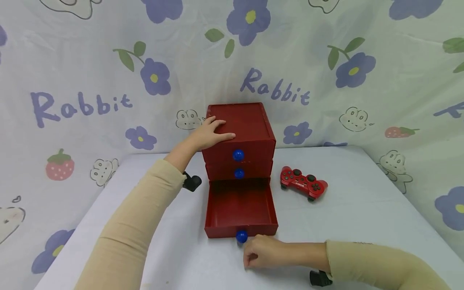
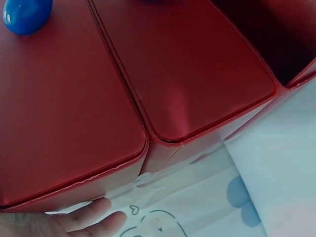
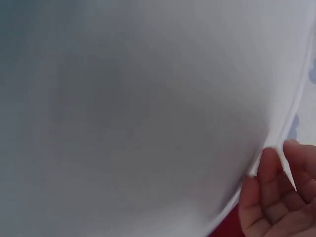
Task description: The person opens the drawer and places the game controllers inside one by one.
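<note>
A red three-drawer cabinet (image 1: 241, 121) stands at the table's middle back. My left hand (image 1: 212, 135) rests on its top near the left edge, fingers spread; the left wrist view shows some of the fingers (image 2: 106, 224) beside the cabinet's side. The bottom drawer (image 1: 239, 207) is pulled out and its inside looks bare. The upper two drawers are closed, each with a blue knob (image 1: 238, 155). Just right of the bottom drawer's blue knob (image 1: 241, 236) is my right hand (image 1: 266, 251), its fingers loosely curled with a gap to the thumb, and nothing in it.
A red game controller (image 1: 303, 183) lies on the white tabletop (image 1: 344, 209) to the right of the cabinet. Behind stands a white cloth backdrop (image 1: 203, 76) printed with flowers and rabbits. Dark camera mounts (image 1: 191, 182) are on both wrists.
</note>
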{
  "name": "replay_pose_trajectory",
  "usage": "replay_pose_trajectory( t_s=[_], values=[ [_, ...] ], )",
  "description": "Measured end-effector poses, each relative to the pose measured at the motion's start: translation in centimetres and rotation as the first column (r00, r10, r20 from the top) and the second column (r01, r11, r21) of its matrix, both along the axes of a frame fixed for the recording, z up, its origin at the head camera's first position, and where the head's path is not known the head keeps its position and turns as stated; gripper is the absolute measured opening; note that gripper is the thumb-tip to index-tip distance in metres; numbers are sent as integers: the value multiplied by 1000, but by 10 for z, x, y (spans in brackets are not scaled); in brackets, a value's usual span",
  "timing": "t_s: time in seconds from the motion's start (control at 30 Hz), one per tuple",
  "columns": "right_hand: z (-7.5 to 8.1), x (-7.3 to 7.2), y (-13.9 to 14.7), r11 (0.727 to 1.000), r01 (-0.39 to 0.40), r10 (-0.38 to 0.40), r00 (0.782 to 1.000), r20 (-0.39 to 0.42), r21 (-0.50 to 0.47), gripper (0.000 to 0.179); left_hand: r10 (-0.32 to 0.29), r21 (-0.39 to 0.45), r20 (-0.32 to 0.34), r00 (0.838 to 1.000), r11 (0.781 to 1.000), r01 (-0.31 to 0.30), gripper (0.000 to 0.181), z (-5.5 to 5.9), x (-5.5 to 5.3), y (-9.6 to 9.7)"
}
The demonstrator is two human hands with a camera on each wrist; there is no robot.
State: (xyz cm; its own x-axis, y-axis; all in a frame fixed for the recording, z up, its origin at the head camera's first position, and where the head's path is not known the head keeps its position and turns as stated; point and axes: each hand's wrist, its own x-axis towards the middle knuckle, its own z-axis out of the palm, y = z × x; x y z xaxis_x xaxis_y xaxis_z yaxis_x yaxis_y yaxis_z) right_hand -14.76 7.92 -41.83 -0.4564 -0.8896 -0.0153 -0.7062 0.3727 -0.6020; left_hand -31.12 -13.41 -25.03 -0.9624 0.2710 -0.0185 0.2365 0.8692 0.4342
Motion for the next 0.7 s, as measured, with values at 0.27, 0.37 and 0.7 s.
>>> replay_pose_trajectory(
  t_s=[0.27, 0.37, 0.7],
  values=[
    [10, 1, 4, 972, 230, -231, 973, 1, 34, 30, 1, 2, -4, 1000, 1000, -1, 74, 0, 0, 1],
    [12, 0, 0, 964, 257, -255, 966, -46, 60, 38, 2, 3, -3, 1000, 1000, -2, 74, 1, 1, 1],
    [10, 0, -6, 967, 256, -254, 963, -90, 8, 25, 0, 8, -10, 1000, 1000, 0, 74, -1, -2, 0]
  ],
)
